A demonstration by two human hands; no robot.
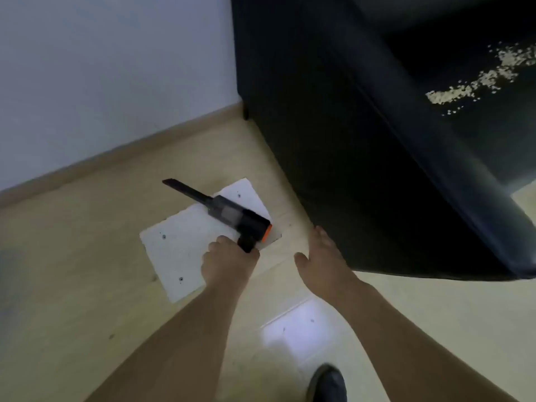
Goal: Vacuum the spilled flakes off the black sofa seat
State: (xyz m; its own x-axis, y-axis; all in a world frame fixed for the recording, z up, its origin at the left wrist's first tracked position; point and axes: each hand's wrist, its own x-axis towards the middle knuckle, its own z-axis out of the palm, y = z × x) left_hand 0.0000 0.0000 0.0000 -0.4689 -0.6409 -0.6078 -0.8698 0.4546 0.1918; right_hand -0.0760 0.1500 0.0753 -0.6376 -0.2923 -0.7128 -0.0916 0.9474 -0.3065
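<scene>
The handle of a black handheld vacuum (232,211) with an orange end cap and a long narrow nozzle is gripped by the left hand (224,261), fingers curled round it, above a white square board (174,250) on the pale wooden floor (72,256). The right hand (320,258) is held flat, fingers straight, empty, beside the black sofa (362,169). Pale spilled flakes (475,79) are scattered on its seat, well apart from the vacuum.

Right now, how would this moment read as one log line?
stage: pickup | left hand: grips handheld vacuum handle, over white floor panel | right hand: open, free | flakes: on sofa seat
</scene>
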